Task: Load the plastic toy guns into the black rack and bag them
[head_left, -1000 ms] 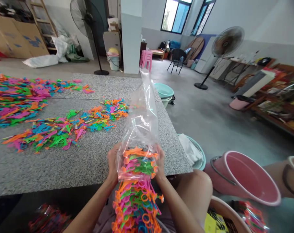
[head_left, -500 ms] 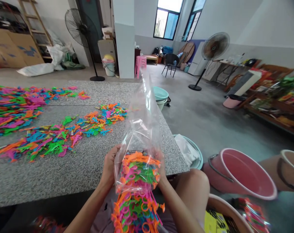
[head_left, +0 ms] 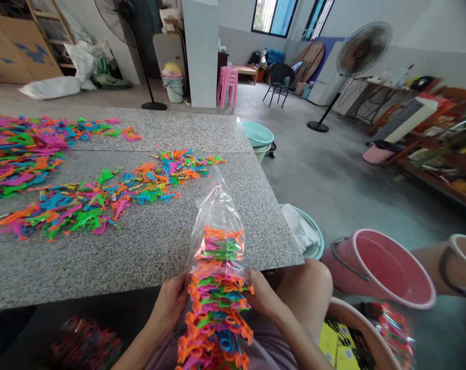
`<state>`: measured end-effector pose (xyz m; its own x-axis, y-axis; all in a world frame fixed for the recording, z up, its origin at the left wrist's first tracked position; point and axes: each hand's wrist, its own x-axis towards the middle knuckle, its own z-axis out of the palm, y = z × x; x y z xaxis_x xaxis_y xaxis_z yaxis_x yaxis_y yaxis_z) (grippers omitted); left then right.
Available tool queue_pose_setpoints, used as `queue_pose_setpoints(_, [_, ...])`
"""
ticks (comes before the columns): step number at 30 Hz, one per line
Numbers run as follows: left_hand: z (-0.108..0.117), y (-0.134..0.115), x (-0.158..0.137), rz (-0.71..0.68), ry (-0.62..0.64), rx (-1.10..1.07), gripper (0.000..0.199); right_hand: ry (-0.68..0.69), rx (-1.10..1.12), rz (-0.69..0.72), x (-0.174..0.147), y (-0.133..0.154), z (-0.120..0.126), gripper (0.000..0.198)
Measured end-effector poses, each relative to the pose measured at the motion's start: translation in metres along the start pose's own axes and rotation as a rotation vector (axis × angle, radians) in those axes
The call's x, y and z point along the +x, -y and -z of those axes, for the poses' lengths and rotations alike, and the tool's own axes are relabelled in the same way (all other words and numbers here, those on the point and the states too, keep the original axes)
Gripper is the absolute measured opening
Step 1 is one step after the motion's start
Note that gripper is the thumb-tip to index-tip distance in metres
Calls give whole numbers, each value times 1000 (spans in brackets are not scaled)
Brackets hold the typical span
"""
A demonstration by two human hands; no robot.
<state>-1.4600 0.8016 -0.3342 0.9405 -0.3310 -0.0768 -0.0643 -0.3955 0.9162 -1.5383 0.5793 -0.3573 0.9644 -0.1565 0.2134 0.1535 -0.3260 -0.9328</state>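
Note:
A clear plastic bag (head_left: 217, 210) covers the upper end of a long stack of small bright plastic toys (head_left: 217, 318), orange, green, pink and blue, that look like toy guns with round ends. The lower part of the stack sticks out of the bag towards my lap. At the bag's left edge, my left hand (head_left: 174, 298) is closed, its fingertips partly hidden behind the bag. My right hand (head_left: 261, 292) grips the opposite edge, close against the toys. Both hands are just in front of the table edge.
The speckled stone table (head_left: 148, 257) bears a loose row of toys (head_left: 90, 205) and a larger heap (head_left: 20, 149) at the left. To my right stand a pink bucket (head_left: 387, 270) and a tub (head_left: 344, 308) holding yellow cards. Bagged toys (head_left: 86, 344) lie low on the left.
The bag has come down over more of the stack, and its tall upper end has sunk and crumpled. Both hands have moved lower, towards my lap. The view has tilted down slightly.

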Motion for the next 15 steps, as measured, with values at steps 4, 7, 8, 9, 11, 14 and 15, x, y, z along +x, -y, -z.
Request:
queue_pose_setpoints(4, [-5, 10, -13, -59, -72, 56, 33, -86, -74, 26, -11, 4, -3, 21])
queue_pose_setpoints(7, [-7, 12, -11, -150, -269, 95, 36, -235, -7, -58, -9, 1, 1, 14])
queue_pose_setpoints(8, [-6, 11, -11, -210, -332, 124, 35, -245, 9, -62, -9, 1, 4, 13])
queue_pose_setpoints(9, [-5, 11, -10, -279, -375, 162, 30, -238, 10, -53, -9, 1, 6, 14])
queue_pose_setpoints(11, [-1, 7, -8, -399, -381, 244, 18, -213, -41, -13, -10, 2, 10, 22])
queue_pose_setpoints(14, [4, -4, -4, -458, -333, 273, 16, -210, -184, 63, -11, 9, 12, 29])
queue_pose_setpoints(15, [5, -9, -3, -456, -329, 263, 16, -214, -235, 98, -11, 12, 13, 28])
